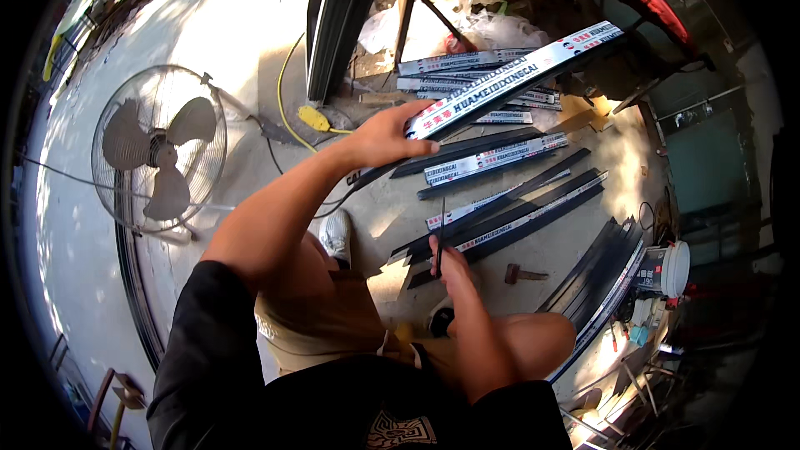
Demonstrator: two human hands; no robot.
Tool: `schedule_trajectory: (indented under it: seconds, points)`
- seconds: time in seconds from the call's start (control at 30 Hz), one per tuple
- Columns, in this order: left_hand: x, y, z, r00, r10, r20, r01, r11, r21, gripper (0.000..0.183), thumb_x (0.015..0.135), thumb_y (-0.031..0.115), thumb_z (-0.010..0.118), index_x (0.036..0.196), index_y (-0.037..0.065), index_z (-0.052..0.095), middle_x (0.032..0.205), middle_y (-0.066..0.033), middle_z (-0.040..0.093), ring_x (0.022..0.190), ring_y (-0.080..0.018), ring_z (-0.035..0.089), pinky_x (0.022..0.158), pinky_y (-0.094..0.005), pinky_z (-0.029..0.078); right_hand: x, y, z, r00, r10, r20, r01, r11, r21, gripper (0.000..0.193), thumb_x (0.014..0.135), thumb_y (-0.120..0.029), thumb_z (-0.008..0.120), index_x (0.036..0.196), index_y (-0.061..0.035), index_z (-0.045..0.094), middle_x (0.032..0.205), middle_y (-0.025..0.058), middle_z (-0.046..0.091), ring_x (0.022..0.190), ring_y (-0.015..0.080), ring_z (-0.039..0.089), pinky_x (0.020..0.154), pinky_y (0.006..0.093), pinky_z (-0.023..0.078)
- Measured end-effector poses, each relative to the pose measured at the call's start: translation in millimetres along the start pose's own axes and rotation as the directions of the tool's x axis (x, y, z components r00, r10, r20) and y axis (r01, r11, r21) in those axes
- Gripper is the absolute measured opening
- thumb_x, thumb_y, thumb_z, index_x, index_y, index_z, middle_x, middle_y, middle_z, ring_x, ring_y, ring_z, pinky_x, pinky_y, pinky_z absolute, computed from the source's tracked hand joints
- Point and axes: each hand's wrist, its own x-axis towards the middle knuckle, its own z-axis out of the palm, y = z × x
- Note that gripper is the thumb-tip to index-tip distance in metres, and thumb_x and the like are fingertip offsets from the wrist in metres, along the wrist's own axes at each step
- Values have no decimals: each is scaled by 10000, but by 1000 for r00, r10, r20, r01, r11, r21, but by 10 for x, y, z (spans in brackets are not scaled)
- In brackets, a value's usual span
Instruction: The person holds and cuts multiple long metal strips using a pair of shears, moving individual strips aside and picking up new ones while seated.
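My left hand (385,137) grips the near end of a long dark profile strip (521,79), its upper face covered in white printed film. The strip slants up to the far right, above other strips on the ground. Lower and nearer to me, my right hand (451,267) is closed around a thin dark tool (442,225) pointing away from me; its exact kind does not show. Just beyond that hand, several dark strips with printed film (525,218) lie side by side on the floor.
A standing fan (158,154) is at the left, near a yellow extension socket (314,119) and its cable. A hammer (525,273) lies right of my right hand. Bundled dark strips (596,279) and a white-lidded bucket (667,268) are farther right. Tall dark profiles (337,29) stand ahead.
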Motion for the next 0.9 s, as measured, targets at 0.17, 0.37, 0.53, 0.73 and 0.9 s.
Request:
schedule_trajectory:
  seconds: [0.17,0.37,0.53,0.73,0.9]
  points:
    - [-21,-60,-25,996,-56,74,58,998,-18,882,954,497,766,1620,36,416,1443,-199,616,1319,-274,580,1145,-353,419,-1070,-365,-60,889,-169,425,201,979,-32,426,1050,-508,666,1094,-85,645,807,-30,587,673,101,561,620,271,452]
    - [-180,11,51,988,-53,147,79,981,-175,676,1041,408,633,1621,114,451,1544,-178,582,1404,-306,557,1204,-411,383,-1780,-675,134,860,-200,469,444,746,-496,440,1001,-438,737,1106,-27,621,910,80,671,843,167,641,798,339,532]
    - [-184,30,161,989,20,145,6,984,-175,684,1052,400,651,1624,92,437,1526,-186,597,1402,-298,556,1194,-394,388,-1882,-707,319,852,-266,452,497,685,-533,466,989,-465,747,1084,-25,627,909,111,684,846,206,661,802,361,539]
    - [-198,66,160,989,35,141,-9,983,-182,713,1038,388,679,1619,59,430,1523,-209,596,1397,-316,565,1187,-407,401,-1829,-827,476,881,-280,381,466,648,-602,521,986,-508,732,1089,-8,632,913,154,727,855,281,715,812,404,551]
    - [-145,15,180,991,15,135,-2,995,-97,751,1019,403,692,1625,54,418,1539,-232,576,1413,-355,559,1198,-413,402,-1799,-932,529,899,-252,358,430,657,-619,546,987,-541,717,1094,-12,633,848,125,701,787,240,683,764,390,542]
